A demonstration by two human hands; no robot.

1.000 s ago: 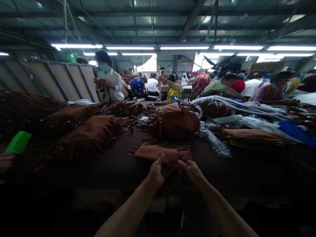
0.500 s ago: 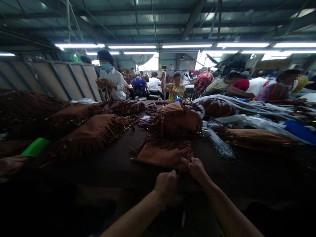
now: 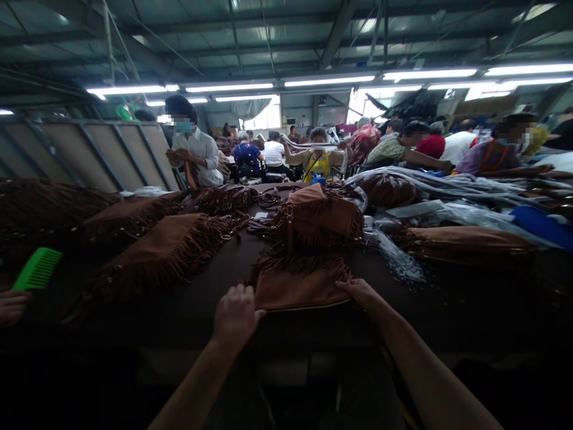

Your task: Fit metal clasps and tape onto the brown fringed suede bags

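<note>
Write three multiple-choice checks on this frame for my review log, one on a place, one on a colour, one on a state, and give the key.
1. Where is the right hand?
A. Under the fringed brown bag
B. On the bag's right corner
C. Raised clear of the bag

2. What colour is the comb at the far left?
A. Red
B. Blue
C. Green

3. How does the bag lie?
A. Flat on the table
B. Held up in the air
C. Wrapped in plastic

Answers:
1. B: the fingers rest on that corner.
2. C: its teeth and spine show bright green.
3. A: its underside meets the dark tabletop, with the fringe toward the far side.
</note>
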